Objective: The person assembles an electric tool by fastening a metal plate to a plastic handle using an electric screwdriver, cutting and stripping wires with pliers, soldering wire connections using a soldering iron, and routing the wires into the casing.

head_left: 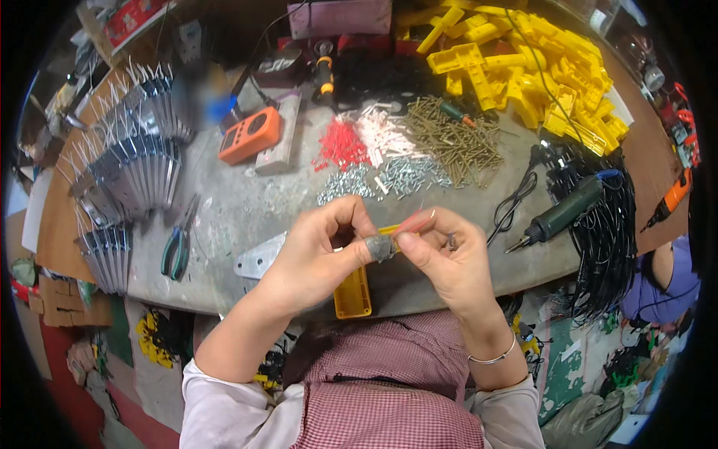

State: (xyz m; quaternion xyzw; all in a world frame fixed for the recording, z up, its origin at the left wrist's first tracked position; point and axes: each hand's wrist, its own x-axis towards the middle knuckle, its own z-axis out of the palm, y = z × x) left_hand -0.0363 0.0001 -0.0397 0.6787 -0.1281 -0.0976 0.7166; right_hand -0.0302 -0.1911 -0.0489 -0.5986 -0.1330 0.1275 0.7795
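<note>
Over the near edge of the grey table (224,217), my left hand (318,254) and my right hand (449,258) meet with their fingertips pinched together. A grey wrapping (381,248) covers the left thumb tip. Whatever small piece sits between the fingers is too hidden to name. Beneath them lies a yellow plastic housing (353,293), long and open-topped; its upper part is covered by my hands. Just left of my left hand is a flat silver metal plate (258,257) with holes, its right end hidden behind that hand.
Pliers (175,247) and fanned metal plates with wires (134,176) lie left. An orange multimeter (250,136) stands further back. Piles of screws (456,138), red pieces (342,144) and white pieces (383,131) fill the middle. Right are yellow housings (523,67), a green electric screwdriver (561,213) and black cables (606,247).
</note>
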